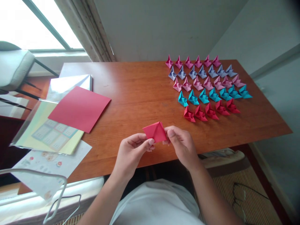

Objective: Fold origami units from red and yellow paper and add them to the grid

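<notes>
A small folded piece of red origami paper [157,132] is held up above the table's near edge, a diagonal crease showing on its face. My left hand [134,150] pinches its lower left side, thumb in front and fingers behind. At its right edge, my right hand [180,142] grips the paper between thumb and fingers. Beyond my right hand lies a row of red folded paper boats [211,112]. Behind them stand further rows: turquoise boats [214,94], pink boats [207,83], lavender boats [202,72] and magenta boats [188,62].
On the wooden table [131,93], a red sheet [79,107] lies over a yellow paper pack [42,128] at the left. A printed white sheet [75,162] is below. Eyeglasses [239,193] rest on a woven seat at lower right. A chair [16,68] stands by the window.
</notes>
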A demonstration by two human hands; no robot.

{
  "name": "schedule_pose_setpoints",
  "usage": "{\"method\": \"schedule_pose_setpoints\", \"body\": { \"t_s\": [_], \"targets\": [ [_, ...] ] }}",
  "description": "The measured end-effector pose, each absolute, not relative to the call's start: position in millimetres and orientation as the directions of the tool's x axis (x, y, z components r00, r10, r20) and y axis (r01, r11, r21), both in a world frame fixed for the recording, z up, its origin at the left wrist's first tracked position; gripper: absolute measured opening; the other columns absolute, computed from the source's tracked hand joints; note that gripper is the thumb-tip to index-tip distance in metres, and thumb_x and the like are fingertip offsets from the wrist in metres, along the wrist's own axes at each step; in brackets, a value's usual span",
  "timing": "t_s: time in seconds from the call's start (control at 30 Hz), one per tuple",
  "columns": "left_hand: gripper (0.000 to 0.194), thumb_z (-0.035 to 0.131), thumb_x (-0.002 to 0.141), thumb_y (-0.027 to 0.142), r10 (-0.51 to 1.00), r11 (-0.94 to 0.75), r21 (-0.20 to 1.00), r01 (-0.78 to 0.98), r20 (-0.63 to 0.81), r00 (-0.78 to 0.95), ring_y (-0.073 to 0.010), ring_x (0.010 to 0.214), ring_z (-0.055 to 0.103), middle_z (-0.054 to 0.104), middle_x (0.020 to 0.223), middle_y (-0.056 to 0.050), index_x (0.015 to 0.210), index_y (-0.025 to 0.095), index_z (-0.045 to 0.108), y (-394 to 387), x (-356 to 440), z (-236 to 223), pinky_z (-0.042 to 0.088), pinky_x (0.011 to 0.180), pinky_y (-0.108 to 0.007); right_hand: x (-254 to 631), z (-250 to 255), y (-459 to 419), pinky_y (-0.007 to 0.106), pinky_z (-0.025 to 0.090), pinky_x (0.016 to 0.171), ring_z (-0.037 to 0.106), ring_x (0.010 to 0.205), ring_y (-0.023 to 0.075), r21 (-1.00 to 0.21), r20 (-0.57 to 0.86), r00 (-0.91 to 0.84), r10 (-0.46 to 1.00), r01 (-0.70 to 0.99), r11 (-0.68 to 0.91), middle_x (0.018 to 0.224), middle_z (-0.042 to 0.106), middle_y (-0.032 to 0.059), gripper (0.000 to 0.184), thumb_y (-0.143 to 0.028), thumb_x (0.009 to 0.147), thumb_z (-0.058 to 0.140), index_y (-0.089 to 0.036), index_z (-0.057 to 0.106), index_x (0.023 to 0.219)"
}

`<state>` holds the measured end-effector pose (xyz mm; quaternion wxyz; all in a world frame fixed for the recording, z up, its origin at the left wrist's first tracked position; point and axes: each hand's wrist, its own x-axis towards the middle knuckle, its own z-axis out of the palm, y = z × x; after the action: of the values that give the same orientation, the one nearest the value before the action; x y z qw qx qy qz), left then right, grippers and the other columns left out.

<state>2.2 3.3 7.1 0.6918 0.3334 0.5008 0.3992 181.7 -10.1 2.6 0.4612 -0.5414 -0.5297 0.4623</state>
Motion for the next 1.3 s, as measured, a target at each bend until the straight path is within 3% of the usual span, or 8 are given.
{"method": "schedule_pose_setpoints", "body": {
  "t_s": [0.23,0.47,0.57,0.73,0.83,1.0,1.2,1.3],
  "targets": [
    [0.016,0.087,0.074,0.028,0.890,0.452,0.868,-0.206,-0.423,0.171,-0.0069,0.060,0.063,0.073,0.067,0.000,0.079,0.015,0.078,3,4,7,0.051,0.061,-0.014,176,7,-10,0.025,0.050,0.062,0.066,0.061,0.0140,-0.951,0.095,0.061,0.994,0.299,0.073,0.069,0.069,-0.0006,0.015,-0.032,0.097,0.061,-0.021,0.069,0.090],
    [0.017,0.086,0.074,0.029,0.888,0.455,0.873,-0.174,-0.431,0.158,-0.0075,0.060,0.063,0.073,0.066,0.000,0.078,0.015,0.078,2,5,7,0.051,0.060,-0.014,177,7,-7,0.028,0.046,0.065,0.060,0.065,0.0155,-0.716,0.403,-0.001,0.915,0.622,0.316,0.070,0.067,0.0021,0.013,-0.021,0.096,0.060,-0.019,0.067,0.085],
    [0.017,0.086,0.075,0.029,0.884,0.460,0.871,-0.173,-0.432,0.176,-0.0077,0.060,0.064,0.073,0.067,0.000,0.078,0.015,0.077,1,6,6,0.051,0.060,-0.014,180,7,-5,0.026,0.047,0.065,0.062,0.067,0.0149,-0.798,0.312,0.011,0.950,0.545,0.256,0.074,0.069,0.0015,0.011,-0.024,0.095,0.062,-0.019,0.067,0.086],
    [0.019,0.084,0.076,0.030,0.867,0.477,0.864,-0.162,-0.433,0.246,-0.0081,0.060,0.064,0.072,0.065,-0.001,0.075,0.014,0.075,-1,8,9,0.051,0.059,-0.014,180,3,1,0.025,0.051,0.067,0.067,0.075,0.0156,-0.961,0.098,0.060,0.993,0.264,0.079,0.083,0.073,0.0013,0.021,-0.034,0.099,0.057,-0.021,0.070,0.090],
    [0.020,0.084,0.076,0.031,0.855,0.496,0.853,-0.161,-0.448,0.262,-0.0085,0.060,0.064,0.072,0.066,-0.002,0.077,0.013,0.075,-2,9,10,0.051,0.059,-0.015,177,1,2,0.025,0.050,0.064,0.066,0.070,0.0149,-0.954,0.120,0.096,0.988,0.288,0.087,0.080,0.072,0.0010,0.020,-0.032,0.098,0.058,-0.020,0.069,0.087],
    [0.022,0.084,0.076,0.032,0.853,0.500,0.853,-0.149,-0.455,0.258,-0.0093,0.060,0.064,0.072,0.069,-0.002,0.082,0.013,0.075,-3,11,10,0.053,0.059,-0.016,177,3,0,0.026,0.047,0.066,0.061,0.066,0.0137,-0.815,0.341,0.092,0.935,0.525,0.245,0.075,0.070,0.0010,0.015,-0.022,0.095,0.060,-0.020,0.068,0.082],
    [0.024,0.083,0.077,0.034,0.867,0.475,0.868,-0.145,-0.433,0.247,-0.0093,0.061,0.063,0.070,0.068,-0.001,0.080,0.013,0.073,-3,13,10,0.052,0.059,-0.017,178,3,1,0.026,0.050,0.068,0.067,0.076,0.0157,-0.978,0.066,0.071,0.995,0.204,0.050,0.083,0.072,0.0014,0.019,-0.037,0.097,0.060,-0.021,0.069,0.092],
    [0.023,0.082,0.078,0.034,0.870,0.464,0.875,-0.138,-0.420,0.260,-0.0092,0.062,0.063,0.070,0.069,-0.001,0.079,0.013,0.072,-4,14,11,0.052,0.060,-0.017,176,0,3,0.025,0.050,0.068,0.066,0.075,0.0152,-0.987,0.045,0.084,0.995,0.157,0.032,0.082,0.071,0.0006,0.019,-0.037,0.095,0.063,-0.021,0.069,0.088]
  ]
}}
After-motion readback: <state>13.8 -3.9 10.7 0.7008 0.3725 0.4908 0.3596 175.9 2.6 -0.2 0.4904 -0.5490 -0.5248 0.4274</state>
